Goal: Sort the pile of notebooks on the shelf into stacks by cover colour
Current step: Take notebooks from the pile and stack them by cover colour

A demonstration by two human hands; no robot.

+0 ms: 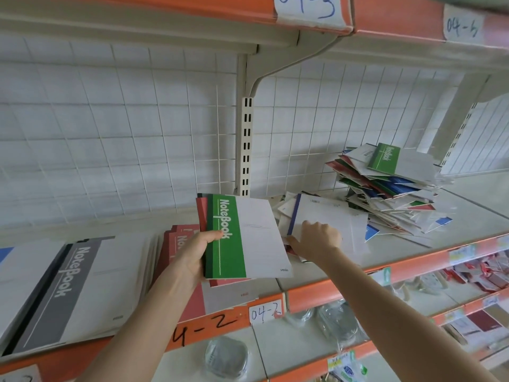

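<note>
My left hand [194,255] grips a few notebooks above the shelf, a green-covered one [237,238] on top and a red one behind it. My right hand [316,239] pinches the lower left corner of a blue-spined notebook [327,216] lying on loose notebooks. A messy pile of green, red and blue notebooks [391,188] sits to the right at the back. A grey stack [71,288] lies at the left and a red stack [179,244] lies under my left hand.
The shelf [454,213] has an orange front edge with handwritten labels. A wire grid back panel and a slotted upright post [246,144] stand behind. An upper shelf hangs overhead. Lower shelves hold packaged goods [482,274].
</note>
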